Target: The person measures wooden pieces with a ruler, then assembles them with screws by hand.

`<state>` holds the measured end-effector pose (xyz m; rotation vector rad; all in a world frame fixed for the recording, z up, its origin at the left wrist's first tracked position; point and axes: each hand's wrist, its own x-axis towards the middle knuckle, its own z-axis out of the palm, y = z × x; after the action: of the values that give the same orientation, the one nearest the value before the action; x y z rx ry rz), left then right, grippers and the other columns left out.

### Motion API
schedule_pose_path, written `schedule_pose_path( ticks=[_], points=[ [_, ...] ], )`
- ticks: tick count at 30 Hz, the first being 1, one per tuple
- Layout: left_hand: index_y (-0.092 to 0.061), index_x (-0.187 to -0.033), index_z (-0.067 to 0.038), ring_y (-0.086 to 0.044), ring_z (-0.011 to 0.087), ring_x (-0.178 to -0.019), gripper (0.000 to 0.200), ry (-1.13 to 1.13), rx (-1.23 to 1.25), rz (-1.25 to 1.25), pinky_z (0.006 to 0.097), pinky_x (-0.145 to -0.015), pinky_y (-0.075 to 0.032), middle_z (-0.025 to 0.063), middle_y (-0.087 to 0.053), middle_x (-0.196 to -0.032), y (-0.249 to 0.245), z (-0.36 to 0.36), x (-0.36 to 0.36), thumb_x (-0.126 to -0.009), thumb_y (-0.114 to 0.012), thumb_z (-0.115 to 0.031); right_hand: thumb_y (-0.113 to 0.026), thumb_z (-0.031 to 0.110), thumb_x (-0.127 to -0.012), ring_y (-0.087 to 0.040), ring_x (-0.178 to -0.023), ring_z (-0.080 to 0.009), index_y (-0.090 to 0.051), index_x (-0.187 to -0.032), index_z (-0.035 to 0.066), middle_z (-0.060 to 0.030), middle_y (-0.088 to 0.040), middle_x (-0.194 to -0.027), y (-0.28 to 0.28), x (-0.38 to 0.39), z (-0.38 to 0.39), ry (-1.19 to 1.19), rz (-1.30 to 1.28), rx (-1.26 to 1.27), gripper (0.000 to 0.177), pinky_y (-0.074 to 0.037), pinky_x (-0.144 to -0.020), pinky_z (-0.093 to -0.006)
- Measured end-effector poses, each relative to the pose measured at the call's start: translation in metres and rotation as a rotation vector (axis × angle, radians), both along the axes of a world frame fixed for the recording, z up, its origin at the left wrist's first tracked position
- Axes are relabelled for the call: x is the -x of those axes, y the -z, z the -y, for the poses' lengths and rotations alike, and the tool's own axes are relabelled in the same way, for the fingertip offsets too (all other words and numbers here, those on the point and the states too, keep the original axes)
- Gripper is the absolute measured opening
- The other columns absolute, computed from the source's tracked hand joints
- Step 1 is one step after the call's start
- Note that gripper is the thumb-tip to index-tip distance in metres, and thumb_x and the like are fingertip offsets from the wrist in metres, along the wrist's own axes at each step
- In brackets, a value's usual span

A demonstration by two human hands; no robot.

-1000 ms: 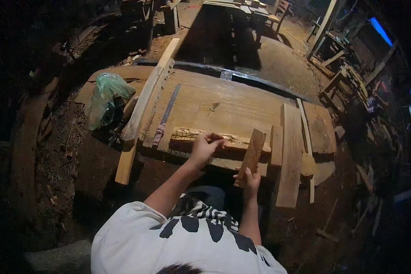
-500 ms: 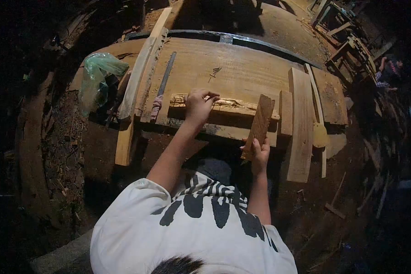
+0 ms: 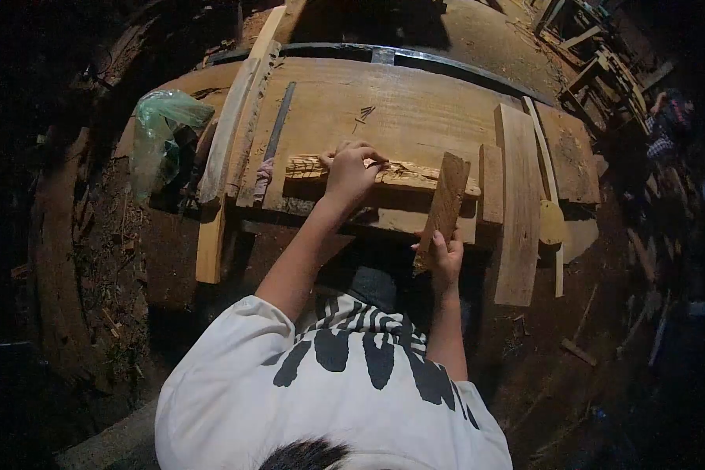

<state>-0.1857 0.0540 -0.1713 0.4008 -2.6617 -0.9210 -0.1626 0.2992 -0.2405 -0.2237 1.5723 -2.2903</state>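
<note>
My left hand point(image 3: 351, 176) rests over a rough, splintered strip of wood point(image 3: 427, 177) lying across the workbench's near side. Its thumb and forefinger are pinched together at the strip's top; whatever is between them is too small to make out. In my right hand point(image 3: 444, 256) is a brown wooden block point(image 3: 446, 192), gripped by its lower end and slanting up past the strip's right part. Several nails point(image 3: 365, 115) lie in a small pile on the board beyond my left hand.
The wide wooden bench top point(image 3: 439, 102) carries a dark metal bar point(image 3: 280, 121) with a wrapped end. Long boards lie at left point(image 3: 233, 125) and right point(image 3: 517, 204). A green plastic bag point(image 3: 155, 141) sits far left. Another person point(image 3: 666, 125) is at the far right.
The fingers of my left hand have shifted slightly along the strip and the hand is turned a little. The wooden block in my right hand stays nearly in place. The view has tilted slightly.
</note>
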Motion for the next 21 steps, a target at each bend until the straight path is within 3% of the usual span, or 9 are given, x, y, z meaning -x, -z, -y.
schedule_pose_path(
  ticks=[9,14,21],
  points=[
    [-0.075,-0.082,-0.018,-0.054,0.0155,-0.102,0.009,0.004,0.056,-0.05,0.0414,-0.091,-0.023,-0.0037,-0.067,-0.092,0.0033,-0.0038,0.0018,-0.08,-0.075,-0.027,-0.053,0.016,-0.096,-0.067,-0.09,-0.0235,-0.037,-0.125,0.002,-0.0172,-0.061,-0.103,0.001,0.0021,0.0006,0.003,0.021,0.021,0.036,-0.06,-0.072,-0.0377],
    [-0.074,-0.083,-0.018,-0.055,0.0161,-0.1,0.007,0.023,0.183,-0.114,0.0407,-0.092,-0.023,-0.0062,-0.067,-0.091,0.0025,-0.0032,-0.0018,-0.077,-0.071,-0.015,-0.053,0.016,-0.096,-0.067,-0.09,-0.0235,-0.037,-0.126,0.002,-0.0163,-0.061,-0.102,-0.002,0.001,0.0002,-0.006,0.022,0.019,0.036,-0.06,-0.071,-0.0368],
    [-0.073,-0.078,-0.022,-0.055,0.0151,-0.103,0.005,-0.016,0.194,-0.105,0.0423,-0.095,-0.021,-0.0069,-0.067,-0.091,-0.0014,-0.0085,-0.0059,-0.074,-0.073,-0.019,-0.053,0.016,-0.097,-0.067,-0.088,-0.0225,-0.036,-0.127,0.002,-0.017,-0.061,-0.102,-0.0081,0.0005,0.0025,-0.002,0.021,0.037,0.038,-0.06,-0.07,-0.0364]
  ],
)
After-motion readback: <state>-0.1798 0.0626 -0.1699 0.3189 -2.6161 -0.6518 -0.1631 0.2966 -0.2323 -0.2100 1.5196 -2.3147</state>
